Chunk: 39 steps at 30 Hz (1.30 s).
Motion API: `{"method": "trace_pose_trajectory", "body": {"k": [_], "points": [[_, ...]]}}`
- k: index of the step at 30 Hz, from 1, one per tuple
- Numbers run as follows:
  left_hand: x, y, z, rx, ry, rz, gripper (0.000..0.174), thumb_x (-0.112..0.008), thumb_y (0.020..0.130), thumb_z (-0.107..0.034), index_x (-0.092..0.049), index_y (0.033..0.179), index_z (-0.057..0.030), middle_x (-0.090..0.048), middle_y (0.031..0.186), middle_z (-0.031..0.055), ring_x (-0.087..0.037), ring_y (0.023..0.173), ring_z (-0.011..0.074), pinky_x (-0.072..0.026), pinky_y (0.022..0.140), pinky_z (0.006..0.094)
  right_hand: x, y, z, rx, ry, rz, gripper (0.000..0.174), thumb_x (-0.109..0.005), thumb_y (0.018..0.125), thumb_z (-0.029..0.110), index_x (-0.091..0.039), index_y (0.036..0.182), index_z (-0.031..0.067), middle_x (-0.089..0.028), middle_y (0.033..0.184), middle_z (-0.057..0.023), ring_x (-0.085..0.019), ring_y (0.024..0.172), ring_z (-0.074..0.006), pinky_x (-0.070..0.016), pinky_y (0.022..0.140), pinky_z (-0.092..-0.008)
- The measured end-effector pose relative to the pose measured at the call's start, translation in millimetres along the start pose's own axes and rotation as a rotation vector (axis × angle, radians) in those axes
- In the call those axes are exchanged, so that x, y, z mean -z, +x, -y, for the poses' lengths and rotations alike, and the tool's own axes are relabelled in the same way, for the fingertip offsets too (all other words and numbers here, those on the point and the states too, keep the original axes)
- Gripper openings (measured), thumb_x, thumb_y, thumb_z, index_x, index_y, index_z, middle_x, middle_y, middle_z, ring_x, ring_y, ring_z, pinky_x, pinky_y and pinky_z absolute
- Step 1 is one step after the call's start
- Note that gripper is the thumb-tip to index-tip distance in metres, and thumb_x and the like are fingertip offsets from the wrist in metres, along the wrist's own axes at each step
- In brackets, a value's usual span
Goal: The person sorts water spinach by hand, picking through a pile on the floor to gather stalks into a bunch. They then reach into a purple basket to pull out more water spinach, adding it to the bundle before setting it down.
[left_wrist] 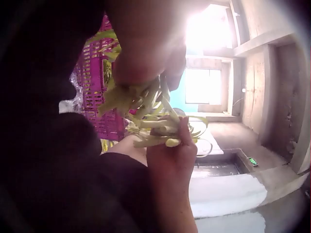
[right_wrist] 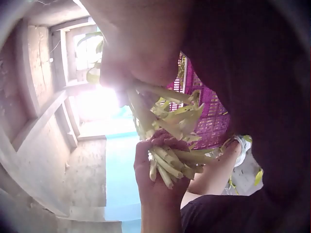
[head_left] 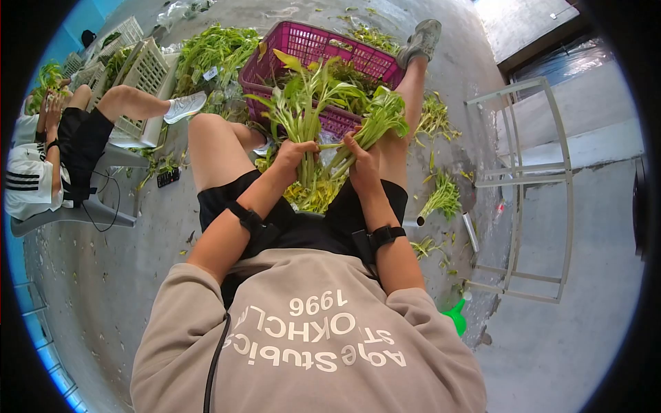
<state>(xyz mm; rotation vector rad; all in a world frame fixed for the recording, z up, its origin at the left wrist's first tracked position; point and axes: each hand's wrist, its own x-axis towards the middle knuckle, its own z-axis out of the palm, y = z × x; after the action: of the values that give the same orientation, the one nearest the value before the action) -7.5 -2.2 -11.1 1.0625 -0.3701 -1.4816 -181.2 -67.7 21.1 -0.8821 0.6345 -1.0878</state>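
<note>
My left hand (head_left: 295,160) grips a bunch of leafy green stalks (head_left: 303,103) between my knees, leaves pointing up and away. In the right wrist view its fingers (right_wrist: 167,138) wrap the bundle, and cut-looking pale stalk ends (right_wrist: 167,165) stick out. Beside it, my right hand (head_left: 365,164) holds a second, smaller bunch of greens (head_left: 382,118), leaning to the right. Its thumb and fingers close round the pale stems (left_wrist: 163,128) in the left wrist view. A thin stalk (head_left: 330,146) spans between both hands. Yellowish leaves (head_left: 310,196) lie below them.
Just beyond the hands stands a purple plastic crate (head_left: 275,48) with greens inside. More greens (head_left: 217,51) are heaped left of it, near pale crates (head_left: 148,82). Another person (head_left: 51,155) sits at left. A metal frame (head_left: 568,165) and loose stalks (head_left: 441,196) are at right.
</note>
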Motion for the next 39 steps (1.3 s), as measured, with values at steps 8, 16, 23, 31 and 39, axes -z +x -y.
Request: {"method": "trace_pose_trajectory", "body": {"k": [8,16,23,31,39], "points": [[14,16,14,0.14,-0.068,-0.197,0.015,-0.068,0.084,-0.007,-0.067,0.095,0.0033,-0.066,0.075,0.0107,-0.065,0.062,0.0204,-0.0528,0.057,0.0329,-7,-5,-4,0.13,-0.322,0.044,0.026,-0.072,0.089,0.0,-0.057,0.111,0.0032,-0.064,0.097,-0.0027,-0.062,0.087,-0.013,-0.0522,0.079,-0.0294],[21,20,-9,-0.066,0.267,-0.387,0.016,-0.079,0.076,-0.004,-0.068,0.084,0.0055,-0.067,0.072,0.0116,-0.065,0.056,0.0207,-0.0513,0.052,0.035,6,0,7,0.027,-0.105,0.003,0.031,-0.072,0.09,0.002,-0.053,0.115,0.0033,-0.062,0.098,-0.005,-0.063,0.087,-0.0157,-0.051,0.079,-0.0299],[6,4,-11,-0.109,0.206,-0.158,0.021,-0.08,0.078,-0.008,-0.068,0.092,0.0027,-0.067,0.076,0.0106,-0.066,0.059,0.0194,-0.0527,0.052,0.033,3,-5,4,-0.102,-0.359,0.019,0.025,-0.079,0.086,0.012,-0.061,0.103,0.0052,-0.065,0.09,-0.0019,-0.062,0.081,-0.0129,-0.0497,0.072,-0.0281],[-4,-1,-5,-0.161,0.185,0.151,0.039,-0.078,0.087,-0.025,-0.064,0.117,-0.0052,-0.068,0.101,0.0035,-0.066,0.087,0.0132,-0.0531,0.072,0.0292,-4,-8,-2,-0.271,-0.37,0.164,0.032,-0.079,0.088,0.019,-0.066,0.111,0.0012,-0.069,0.097,-0.004,-0.065,0.082,-0.0128,-0.0527,0.071,-0.0286],[-13,-7,-15,-0.202,0.276,0.246,0.054,-0.085,0.079,-0.023,-0.063,0.123,-0.0022,-0.069,0.105,0.0048,-0.065,0.088,0.0143,-0.0521,0.077,0.0295,-3,-8,-3,-0.36,-0.029,0.107,0.034,-0.073,0.094,0.02,-0.063,0.118,-0.0003,-0.069,0.101,-0.0051,-0.066,0.085,-0.0127,-0.0553,0.07,-0.029]]}}
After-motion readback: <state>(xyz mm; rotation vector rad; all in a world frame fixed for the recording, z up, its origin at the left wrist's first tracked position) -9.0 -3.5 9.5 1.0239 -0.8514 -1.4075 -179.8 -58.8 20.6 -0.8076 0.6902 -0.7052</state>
